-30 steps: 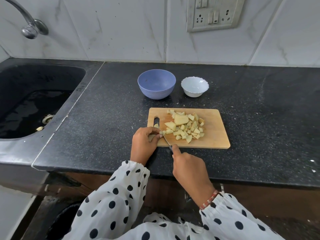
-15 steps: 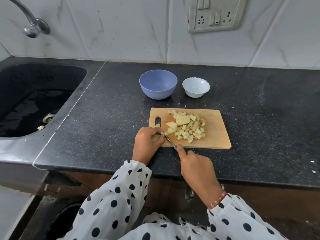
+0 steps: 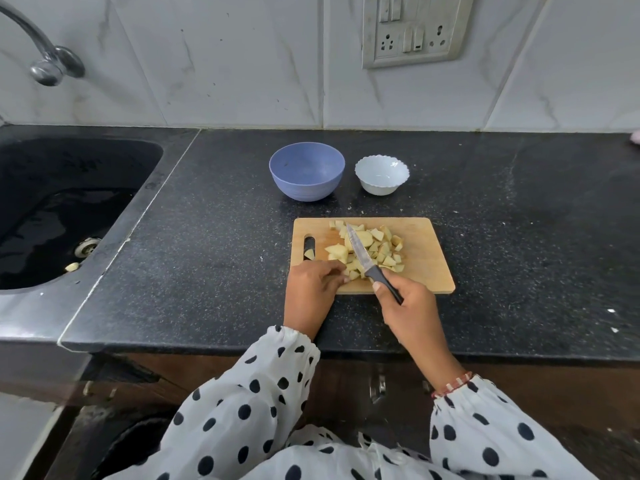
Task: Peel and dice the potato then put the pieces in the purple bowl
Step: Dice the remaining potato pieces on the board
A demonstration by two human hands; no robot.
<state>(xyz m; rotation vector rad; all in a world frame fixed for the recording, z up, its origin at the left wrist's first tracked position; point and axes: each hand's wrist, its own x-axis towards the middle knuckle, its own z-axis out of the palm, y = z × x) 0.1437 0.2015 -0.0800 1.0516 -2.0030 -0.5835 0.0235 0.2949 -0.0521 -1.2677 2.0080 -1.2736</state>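
Note:
A wooden cutting board [image 3: 429, 258] lies on the black counter with a heap of diced potato pieces [image 3: 379, 247] on its left half. My right hand [image 3: 412, 306] grips a black-handled knife [image 3: 360, 252], its blade lying flat over the heap and pointing away from me. My left hand [image 3: 311, 289] rests on the board's near left corner, fingers curled against the nearest pieces; whether it holds one I cannot tell. The purple bowl [image 3: 307, 171] stands behind the board and looks empty.
A small white scalloped bowl [image 3: 382, 174] sits right of the purple one. A black sink [image 3: 52, 209] with water, a drain and a scrap lies to the left, under a tap [image 3: 52, 64]. A wall socket panel [image 3: 415, 29] is mounted above the counter.
My right hand lifted the knife from the cut at the board's left edge and swung the blade right, over the heap. My left hand stayed at the board's corner.

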